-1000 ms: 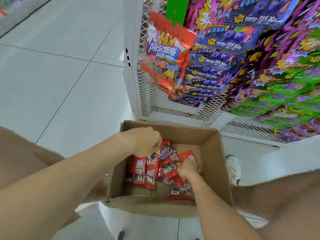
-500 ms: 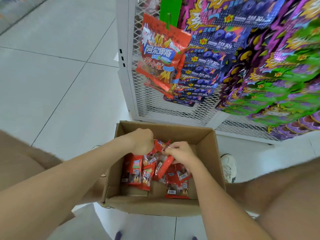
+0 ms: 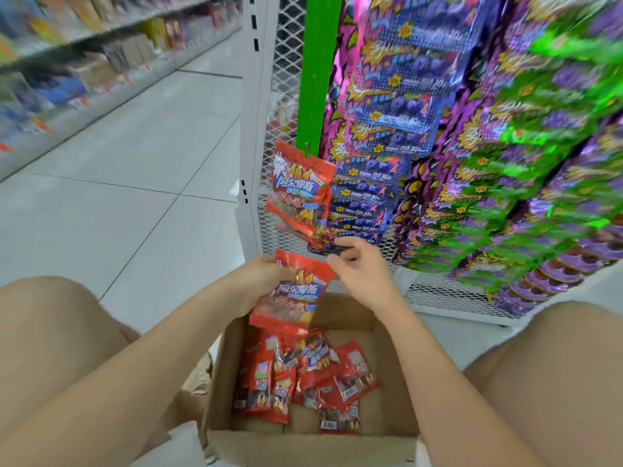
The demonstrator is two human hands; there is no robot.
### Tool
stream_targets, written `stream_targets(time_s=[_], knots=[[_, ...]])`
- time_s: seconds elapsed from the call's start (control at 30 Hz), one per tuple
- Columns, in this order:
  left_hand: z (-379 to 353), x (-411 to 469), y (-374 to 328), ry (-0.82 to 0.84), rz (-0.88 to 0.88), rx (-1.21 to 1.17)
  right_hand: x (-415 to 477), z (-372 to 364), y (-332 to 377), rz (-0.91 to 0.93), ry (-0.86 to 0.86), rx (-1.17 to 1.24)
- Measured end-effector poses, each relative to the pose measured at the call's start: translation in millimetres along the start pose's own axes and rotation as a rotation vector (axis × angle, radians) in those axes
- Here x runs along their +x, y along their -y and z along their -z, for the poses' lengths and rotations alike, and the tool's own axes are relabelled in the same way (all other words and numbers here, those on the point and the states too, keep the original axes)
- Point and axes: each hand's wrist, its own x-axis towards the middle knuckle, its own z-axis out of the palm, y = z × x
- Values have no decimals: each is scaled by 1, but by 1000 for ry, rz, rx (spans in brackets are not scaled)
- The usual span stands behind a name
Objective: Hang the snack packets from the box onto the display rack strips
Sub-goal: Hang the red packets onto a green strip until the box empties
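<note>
This is a shop, seen from an aisle with a pale tiled floor (image 3: 135,183): on the left runs long shelving (image 3: 84,62) packed with blurred boxed and bagged goods, with small orange tags (image 3: 81,102) along the shelf edges. On the right stands a white mesh display rack (image 3: 279,72) hung thick with overlapping rows of identical snack packets, blue-and-purple ones (image 3: 397,106) and purple-and-green ones (image 3: 539,163), while a green hanging strip (image 3: 315,72) carries a red snack packet (image 3: 298,190). An open cardboard box (image 3: 397,399) on the floor holds more red packets (image 3: 303,375) lying loose
</note>
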Motion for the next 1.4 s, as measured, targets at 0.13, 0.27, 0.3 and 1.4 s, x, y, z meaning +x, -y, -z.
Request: stream_targets(time_s=[0.13,0.27,0.3,1.4], knots=[[5,-23,-28,48,-201,-31,-5,12,27,-27,197,173],[9,-33,-57,-42,-507,15,0,27,59,28,120,351],[11,-30,-64,-123,-604,80,3,31,66,83,77,328],[28,-35,-159,-119,-624,-73,55,24,146,392,-374,185]])
